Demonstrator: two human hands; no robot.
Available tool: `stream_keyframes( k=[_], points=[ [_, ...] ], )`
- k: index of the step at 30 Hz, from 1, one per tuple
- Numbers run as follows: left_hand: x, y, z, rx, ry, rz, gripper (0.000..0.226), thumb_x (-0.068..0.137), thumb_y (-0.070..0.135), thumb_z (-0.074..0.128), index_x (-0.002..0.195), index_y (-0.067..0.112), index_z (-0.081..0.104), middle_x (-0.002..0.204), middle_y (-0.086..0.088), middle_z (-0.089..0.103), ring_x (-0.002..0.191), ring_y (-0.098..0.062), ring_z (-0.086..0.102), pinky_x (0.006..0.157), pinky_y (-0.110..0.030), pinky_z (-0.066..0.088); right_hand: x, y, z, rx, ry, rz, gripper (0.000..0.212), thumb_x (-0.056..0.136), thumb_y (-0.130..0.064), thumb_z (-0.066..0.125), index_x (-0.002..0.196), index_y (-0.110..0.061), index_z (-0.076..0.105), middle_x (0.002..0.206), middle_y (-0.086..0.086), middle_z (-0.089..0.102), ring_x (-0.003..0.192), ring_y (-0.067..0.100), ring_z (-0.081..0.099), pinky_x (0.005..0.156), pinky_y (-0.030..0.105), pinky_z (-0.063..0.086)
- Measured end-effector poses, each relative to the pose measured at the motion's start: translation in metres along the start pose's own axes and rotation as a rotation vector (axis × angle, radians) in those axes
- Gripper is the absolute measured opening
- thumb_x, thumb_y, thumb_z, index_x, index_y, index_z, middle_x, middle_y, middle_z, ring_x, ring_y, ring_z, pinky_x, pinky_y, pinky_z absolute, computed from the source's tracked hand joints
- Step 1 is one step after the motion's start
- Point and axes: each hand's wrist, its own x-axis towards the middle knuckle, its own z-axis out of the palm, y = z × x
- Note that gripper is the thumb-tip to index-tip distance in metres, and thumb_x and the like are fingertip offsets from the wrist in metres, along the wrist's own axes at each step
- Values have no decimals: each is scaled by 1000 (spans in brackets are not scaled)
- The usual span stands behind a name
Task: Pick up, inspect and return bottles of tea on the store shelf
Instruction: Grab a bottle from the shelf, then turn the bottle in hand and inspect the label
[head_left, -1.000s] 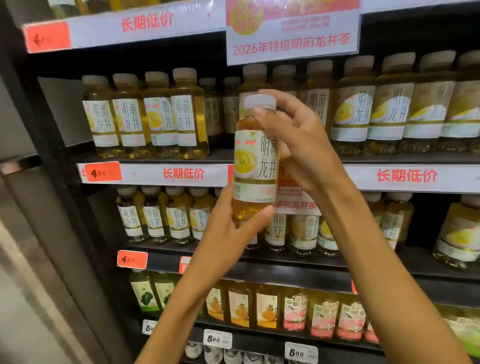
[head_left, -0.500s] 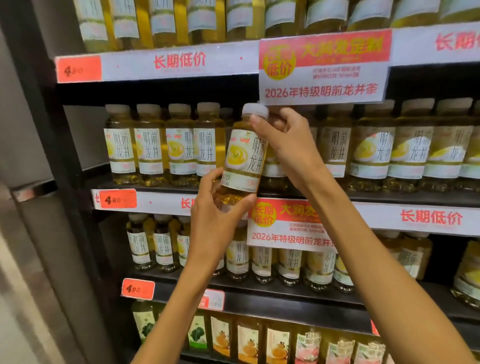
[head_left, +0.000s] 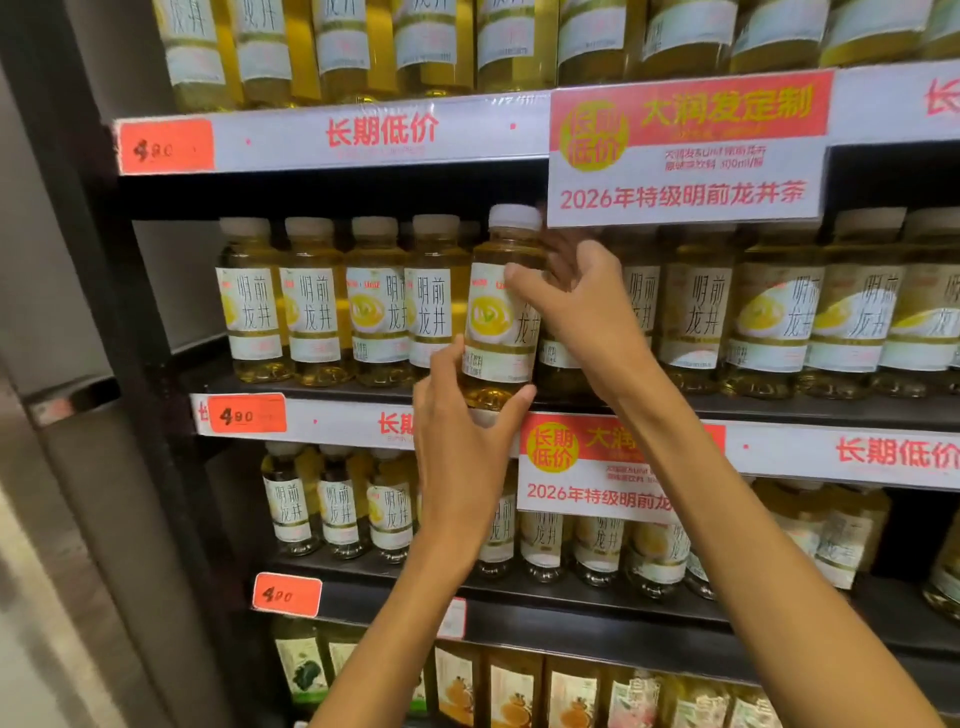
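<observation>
A clear tea bottle (head_left: 496, 317) with yellow liquid, a white cap and a white label stands upright at the front edge of the middle shelf (head_left: 779, 408), in line with its row. My left hand (head_left: 467, 436) cups its base from below, fingers and thumb curled round it. My right hand (head_left: 582, 306) grips its upper body from the right, thumb across the label.
Identical bottles (head_left: 311, 306) fill the row on both sides and the shelves above and below. A red and white promo sign (head_left: 685, 150) hangs just above the held bottle. Orange price tags (head_left: 247, 414) sit on the shelf rails. A dark shelf frame (head_left: 119, 312) stands left.
Both hands carried the bottle up and back from in front of the shelf into the row on the middle shelf. It went from tilted to upright.
</observation>
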Motion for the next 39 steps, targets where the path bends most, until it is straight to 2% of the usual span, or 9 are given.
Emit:
stream_keyframes(
  k=[3,7,11,17,19,24,30,36,39],
  points=[
    [2,-1,5,299,69,49,68,78,49,70,135,18,50,129,-8,45,119,-20,34,93,-30,34,0,3,-6,-108,-21,-73,33,84,-4,70,110,-16,52,107,-6,63,100,-3,61,88,17,48],
    [3,3,12,327,73,23,70,82,48,67,139,16,42,128,-8,50,117,-24,39,95,-38,37,4,8,-6,-267,16,-88,39,81,-17,76,114,-6,57,112,2,64,107,13,62,95,34,51],
    [5,4,15,336,119,53,62,81,39,71,132,13,48,121,-8,56,113,-26,45,91,-37,38,5,14,0,-578,116,-171,34,81,-34,74,90,-9,53,87,0,58,89,19,57,71,22,41],
    [7,3,15,347,118,48,57,83,36,69,132,13,50,121,-8,55,113,-24,45,92,-35,37,8,17,7,-662,177,-240,51,83,-39,71,114,0,58,104,14,66,98,25,59,82,36,49],
    [8,2,15,352,115,38,57,84,37,68,132,13,50,122,-7,55,113,-24,44,92,-34,37,10,19,8,-710,194,-248,54,83,-43,70,116,-2,59,96,13,67,91,26,62,76,37,50],
    [13,6,20,383,110,25,56,84,36,69,131,12,50,121,-8,55,114,-24,46,92,-34,37,9,23,10,-848,254,-280,43,84,-48,66,77,-10,48,68,9,56,69,29,59,59,38,44],
    [15,13,22,355,129,17,62,81,29,73,134,11,44,119,-7,56,114,-23,48,93,-33,37,4,26,-3,-899,389,-354,40,89,-41,63,78,-3,55,73,20,62,69,38,55,61,36,32],
    [9,26,25,249,85,117,57,84,11,68,135,12,42,110,-4,55,105,-17,50,89,-25,36,15,26,-16,-1030,78,42,59,99,-52,36,61,-7,47,67,11,58,75,37,61,64,36,39],
    [6,28,26,214,47,142,51,85,10,66,132,13,45,107,-2,55,102,-16,49,89,-24,36,13,26,-22,-962,99,-11,55,98,-47,45,57,-12,36,52,-2,38,71,39,61,60,35,35]
  ],
)
